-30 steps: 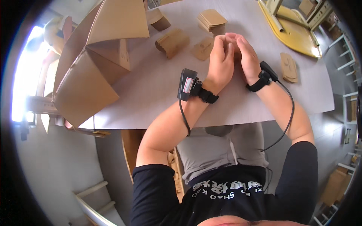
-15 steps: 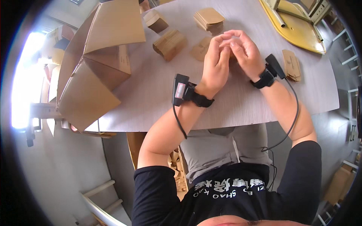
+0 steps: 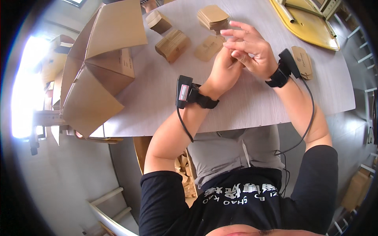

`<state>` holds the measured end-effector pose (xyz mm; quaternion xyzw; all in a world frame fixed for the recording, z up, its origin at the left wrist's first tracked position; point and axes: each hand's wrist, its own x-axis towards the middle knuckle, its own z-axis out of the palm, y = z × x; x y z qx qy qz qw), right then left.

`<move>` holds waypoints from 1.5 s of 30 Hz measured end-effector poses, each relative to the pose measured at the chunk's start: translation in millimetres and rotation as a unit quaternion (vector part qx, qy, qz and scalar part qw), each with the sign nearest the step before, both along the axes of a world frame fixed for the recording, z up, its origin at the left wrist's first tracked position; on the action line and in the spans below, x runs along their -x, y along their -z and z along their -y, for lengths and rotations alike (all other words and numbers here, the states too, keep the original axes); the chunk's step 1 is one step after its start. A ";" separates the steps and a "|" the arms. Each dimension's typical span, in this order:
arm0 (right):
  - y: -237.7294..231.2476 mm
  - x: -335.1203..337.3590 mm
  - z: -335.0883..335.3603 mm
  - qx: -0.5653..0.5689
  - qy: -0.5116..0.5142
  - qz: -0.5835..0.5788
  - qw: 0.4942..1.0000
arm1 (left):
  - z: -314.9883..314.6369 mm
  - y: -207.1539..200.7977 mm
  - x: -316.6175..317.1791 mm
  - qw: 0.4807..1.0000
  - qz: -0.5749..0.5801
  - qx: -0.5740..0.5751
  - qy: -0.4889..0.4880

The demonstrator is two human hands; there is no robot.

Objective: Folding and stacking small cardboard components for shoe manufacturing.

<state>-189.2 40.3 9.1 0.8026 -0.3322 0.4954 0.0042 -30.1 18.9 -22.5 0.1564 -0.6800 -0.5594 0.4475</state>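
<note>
My right hand [image 3: 255,51] is over the table with its fingers stretched out and slightly apart, and nothing shows in it. It overlaps my left hand [image 3: 227,72], whose fingers are mostly hidden behind it, so whether they hold anything is not visible. Just left of the hands a flat brown card tag [image 3: 208,48] lies on the table. Behind them stands a stack of brown cards [image 3: 213,17]. To the right, by my right wrist, is a small pile of brown tags [image 3: 302,63] with dark print.
Two more bundles of brown cards, a near one [image 3: 172,45] and a far one [image 3: 158,21], stand left of the hands. An open cardboard box [image 3: 96,92] takes up the table's left side. A yellow board with metal legs [image 3: 307,23] lies at the far right.
My right hand's fingers have opened and spread over my left hand, which has turned and dropped partly behind them. The flat tag shows more fully. The whole view has shifted slightly.
</note>
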 end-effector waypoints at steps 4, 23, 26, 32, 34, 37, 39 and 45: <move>-4.5 11.5 10.8 0.086 0.162 -0.093 0.979 | 2.7 -19.2 -10.5 0.998 0.019 -0.062 -0.017; 16.1 -13.2 2.3 -0.081 0.080 -0.083 0.990 | -299.4 119.6 -380.3 0.793 0.438 -0.205 -0.371; 10.0 -10.7 26.1 -0.039 0.137 -0.063 0.988 | -296.1 170.1 -415.1 0.708 0.560 -0.135 -0.407; -91.7 -67.0 78.3 -0.306 0.295 -0.217 0.879 | -281.5 183.7 -393.0 0.695 0.606 -0.006 -0.388; -75.6 -48.6 131.5 -0.323 0.287 -0.312 0.846 | -272.1 179.2 -362.7 0.721 0.579 0.039 -0.380; -54.0 -81.8 140.3 -0.314 0.395 -0.447 0.739 | -288.5 162.6 -337.9 0.740 0.556 0.019 -0.376; -33.1 -77.5 148.9 -0.297 0.426 -0.438 0.734 | -299.3 154.2 -336.1 0.751 0.545 -0.008 -0.373; 6.2 -42.2 196.8 -0.190 0.409 -0.459 0.766 | -315.4 152.1 -342.4 0.730 0.574 -0.036 -0.369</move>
